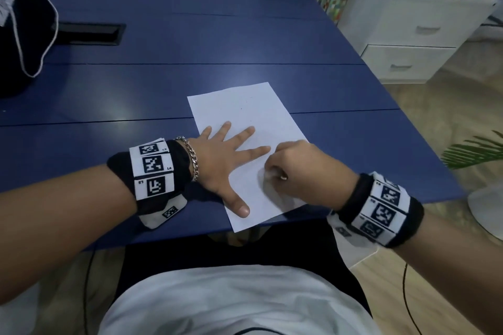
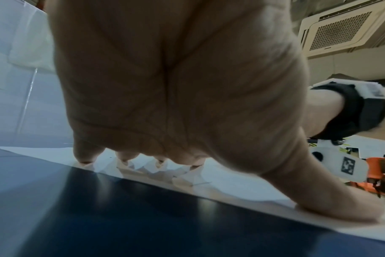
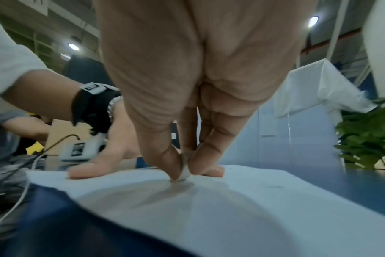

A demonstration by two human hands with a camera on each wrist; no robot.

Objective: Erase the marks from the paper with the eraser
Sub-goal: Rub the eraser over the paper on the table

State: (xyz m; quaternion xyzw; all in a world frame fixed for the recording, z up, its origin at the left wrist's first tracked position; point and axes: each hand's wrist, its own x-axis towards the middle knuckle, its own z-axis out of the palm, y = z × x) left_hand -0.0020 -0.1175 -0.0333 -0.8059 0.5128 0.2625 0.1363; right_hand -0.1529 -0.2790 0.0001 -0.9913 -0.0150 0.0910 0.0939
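A white sheet of paper (image 1: 245, 111) lies on the blue table (image 1: 190, 35), its near corner past the front edge. My left hand (image 1: 226, 155) lies flat on it with fingers spread, pressing it down; in the left wrist view that left hand (image 2: 176, 104) shows its fingertips (image 2: 84, 156) on the paper (image 2: 231, 184). My right hand (image 1: 296, 163) pinches a small white eraser (image 3: 185, 171) between thumb and fingers and presses it on the paper (image 3: 209, 217). A few faint specks mark the sheet's far part.
A dark bag with a white cord (image 1: 24, 35) sits at the table's far left beside a black cable slot (image 1: 89, 34). White drawers (image 1: 408, 43) and a green plant (image 1: 473, 149) stand to the right, off the table.
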